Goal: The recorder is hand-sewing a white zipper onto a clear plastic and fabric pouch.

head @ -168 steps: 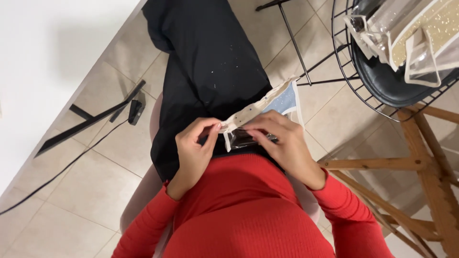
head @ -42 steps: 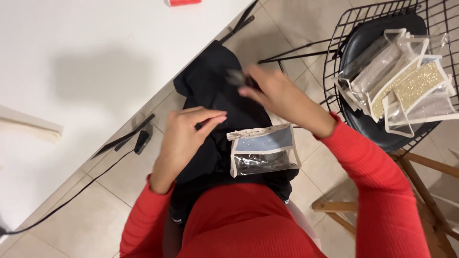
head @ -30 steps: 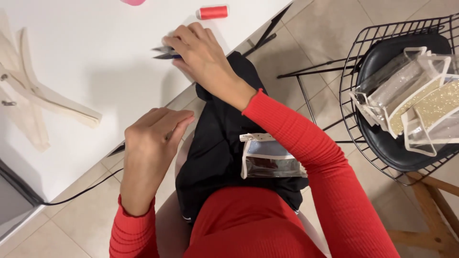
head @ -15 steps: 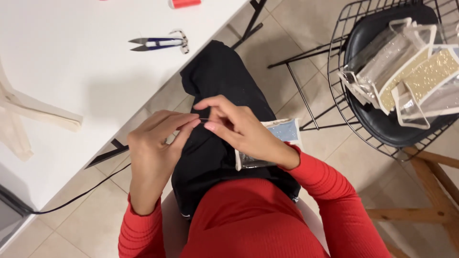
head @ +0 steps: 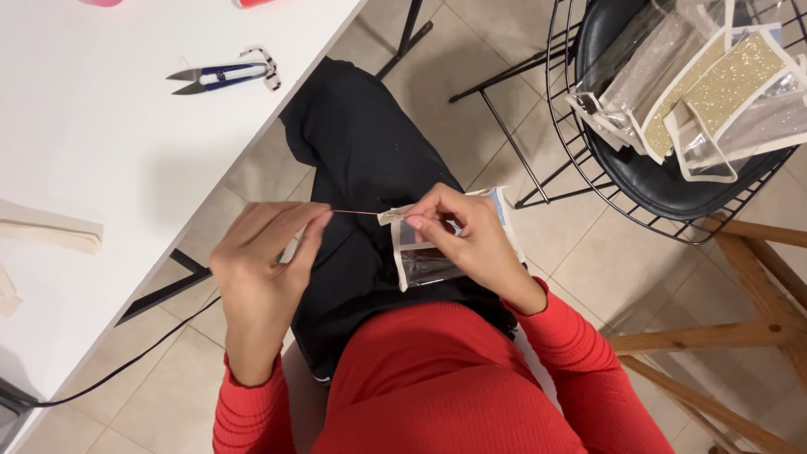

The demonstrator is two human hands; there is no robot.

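A small clear pouch (head: 424, 262) with cream trim lies on my lap, over black trousers. My right hand (head: 462, 240) pinches its upper cream edge. My left hand (head: 265, 265) is to the left of it, fingers pinched on a thin thread (head: 357, 212) that runs taut from the pouch's corner. Any needle on that thread is too small to make out. Small blue thread snips (head: 220, 76) lie on the white table (head: 101, 143), far above my left hand.
A black wire chair (head: 639, 181) at the upper right holds several clear and gold-glitter pouches (head: 714, 84). A wooden stool frame (head: 740, 336) stands at the right. Cream fabric strips (head: 50, 235) lie at the table's left edge. A black cable (head: 126, 366) crosses the tiled floor.
My right hand left the snips on the table and came back to the pouch on my lap. My left hand has drawn the thread out to the left.
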